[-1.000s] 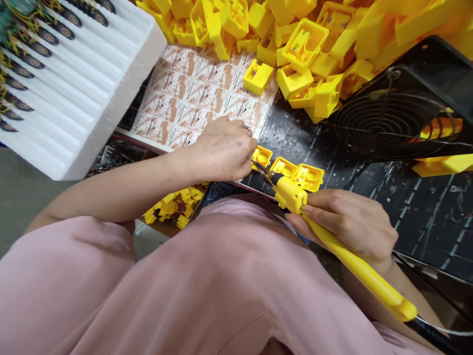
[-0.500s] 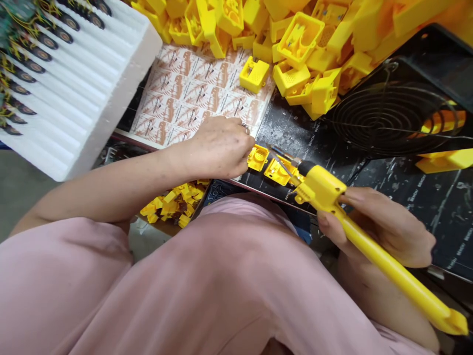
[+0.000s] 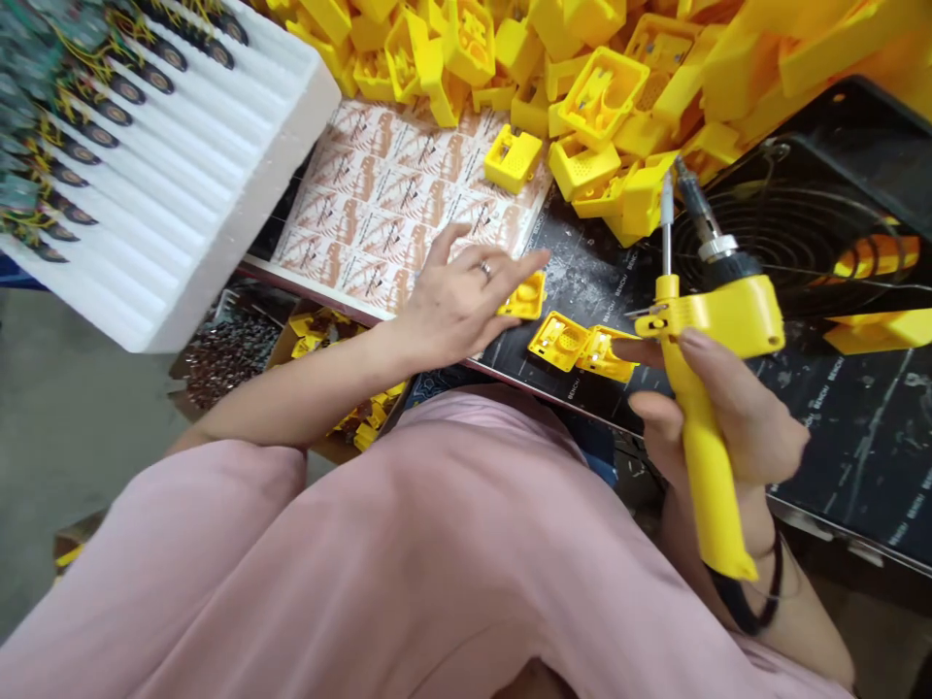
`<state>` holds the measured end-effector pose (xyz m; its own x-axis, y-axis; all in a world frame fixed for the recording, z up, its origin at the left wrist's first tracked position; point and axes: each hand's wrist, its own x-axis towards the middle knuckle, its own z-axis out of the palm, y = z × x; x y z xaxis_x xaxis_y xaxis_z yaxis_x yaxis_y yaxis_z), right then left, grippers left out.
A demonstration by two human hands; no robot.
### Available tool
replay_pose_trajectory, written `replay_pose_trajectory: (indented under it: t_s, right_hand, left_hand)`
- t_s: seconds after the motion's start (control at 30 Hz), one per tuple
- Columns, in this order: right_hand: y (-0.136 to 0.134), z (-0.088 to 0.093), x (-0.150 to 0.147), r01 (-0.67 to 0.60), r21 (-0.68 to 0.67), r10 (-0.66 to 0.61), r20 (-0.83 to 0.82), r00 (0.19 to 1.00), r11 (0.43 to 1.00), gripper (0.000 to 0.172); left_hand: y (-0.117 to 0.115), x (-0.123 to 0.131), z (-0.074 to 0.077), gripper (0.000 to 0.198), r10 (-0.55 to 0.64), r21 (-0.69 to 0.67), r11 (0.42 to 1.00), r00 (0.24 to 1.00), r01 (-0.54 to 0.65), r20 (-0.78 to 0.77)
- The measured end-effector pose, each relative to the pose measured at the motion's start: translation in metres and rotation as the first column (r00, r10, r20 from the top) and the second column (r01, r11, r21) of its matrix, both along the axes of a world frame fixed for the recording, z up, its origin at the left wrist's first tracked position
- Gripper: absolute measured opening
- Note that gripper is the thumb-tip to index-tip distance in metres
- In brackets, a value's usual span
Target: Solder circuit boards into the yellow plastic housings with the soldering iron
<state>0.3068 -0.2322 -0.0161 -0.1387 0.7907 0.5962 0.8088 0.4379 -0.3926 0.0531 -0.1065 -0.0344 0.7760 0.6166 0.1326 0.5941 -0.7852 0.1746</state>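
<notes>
My left hand (image 3: 466, 301), a ring on one finger, is at the bench edge with thumb and index finger on either side of a small open yellow plastic case (image 3: 531, 296). Its other fingers are spread. My right hand (image 3: 728, 408) grips a yellow soldering gun (image 3: 703, 456) by the handle. The gun's metal tip and thin feed tube point away from me, above the bench. Two more open yellow cases, a left one (image 3: 557, 340) and a right one (image 3: 608, 351), lie between my hands, small metal parts inside. A right fingertip overlaps the right case; contact is unclear.
Many yellow cases (image 3: 604, 92) are piled at the back. A black fan (image 3: 772, 214) stands at right. A white foam tray (image 3: 240, 146) with wired boards is at left, beside a printed sheet (image 3: 356, 214). Below the bench edge sits a box of yellow parts (image 3: 371, 417).
My right hand has lifted the soldering gun off the cases and turned its tip away from me. My left fingers have spread, and the leftmost case has shifted slightly away from me.
</notes>
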Motion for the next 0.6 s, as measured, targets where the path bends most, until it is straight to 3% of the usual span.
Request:
replay_pose_trajectory:
  t_s: [0.07,0.13,0.23,0.3,0.37,0.5,0.6]
  right_hand:
    - [0.013,-0.003,-0.003,-0.056,0.09,0.044,0.129,0.991,0.994,0.049]
    - [0.021,-0.008,-0.003,-0.067,0.103,0.043,0.218,0.975,0.992,0.04]
    - [0.026,-0.017,-0.001,-0.104,0.047,0.092,0.208,0.974,0.993,0.04]
    - [0.027,-0.021,0.0,-0.127,0.016,0.12,0.221,0.968,0.992,0.048]
    - [0.028,-0.022,-0.002,-0.135,0.005,0.13,0.253,0.959,0.991,0.05]
    - [0.033,-0.018,-0.007,-0.16,-0.051,0.168,0.263,0.95,0.986,0.04]
    - [0.033,-0.015,-0.01,-0.196,-0.064,0.206,0.234,0.95,0.979,0.043]
  left_hand:
    - [0.009,0.005,0.007,0.074,0.123,-0.002,0.992,0.989,-0.123,0.08]
    - [0.022,-0.002,0.025,0.071,0.196,-0.061,0.981,0.947,-0.186,0.256]
    - [0.038,-0.033,0.049,0.041,0.285,-0.159,0.958,0.847,-0.238,0.45]
    - [0.042,-0.053,0.051,0.031,0.295,-0.193,0.952,0.884,-0.238,0.362]
    - [0.042,-0.064,0.042,0.028,0.25,-0.205,0.955,0.953,-0.214,0.173]
    - [0.036,-0.057,0.016,0.034,0.199,-0.188,0.961,0.979,-0.203,-0.039]
    - [0.039,-0.047,0.01,0.031,0.197,-0.174,0.962,0.975,-0.212,-0.1]
